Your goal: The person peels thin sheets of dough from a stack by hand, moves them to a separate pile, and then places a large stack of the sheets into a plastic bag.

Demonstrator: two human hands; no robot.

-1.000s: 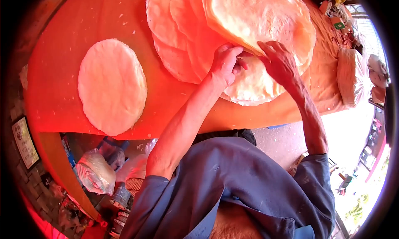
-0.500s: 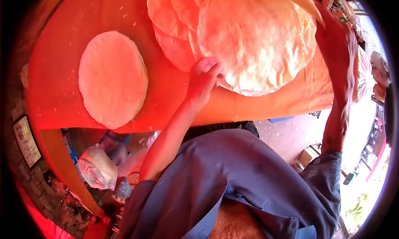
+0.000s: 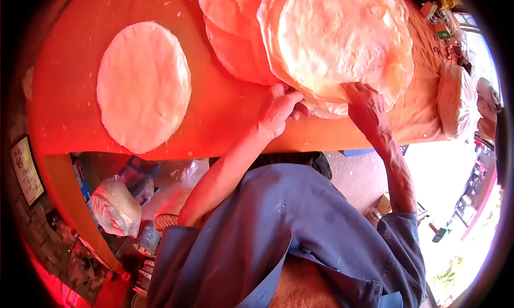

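Blue garment: the person's dark blue garment [image 3: 257, 222] fills the near side, hanging loosely, its front open over a patch of bare skin.
Left hand: the left hand [image 3: 278, 111] is at the lower left rim of the big stack, thumb extended along it and the other fingers curled below. I can't tell whether it pinches an edge or only touches there.
Right hand: the right hand [image 3: 367, 103] comes down on the stack's near part, knuckles bent, fingertips against the top sheet. Whether they grasp that sheet or just press it, I can't tell.
Flatbread stack: the stack of thin, round flatbreads [image 3: 337, 40] lies on the table in front of both hands, pale and brightly lit on top, with uneven edges showing at its left side.
Overlapping rounds: more thin rounds [image 3: 235, 43] fan out flat just to the left of the stack, tinted red by the light.
Single round: one pale round [image 3: 143, 88] lies flat by itself, well apart from the others.
Table: the orange-red table covering [image 3: 69, 104] runs beneath them all, dotted with small pale flecks.
Below the table: a clear plastic bag [image 3: 115, 207] holds something pale.
Right end: a plastic-wrapped bundle [image 3: 455, 100] rests by the table's right end.
Left wall: a framed sheet [image 3: 27, 170] stands out against the brickwork [image 3: 40, 227].
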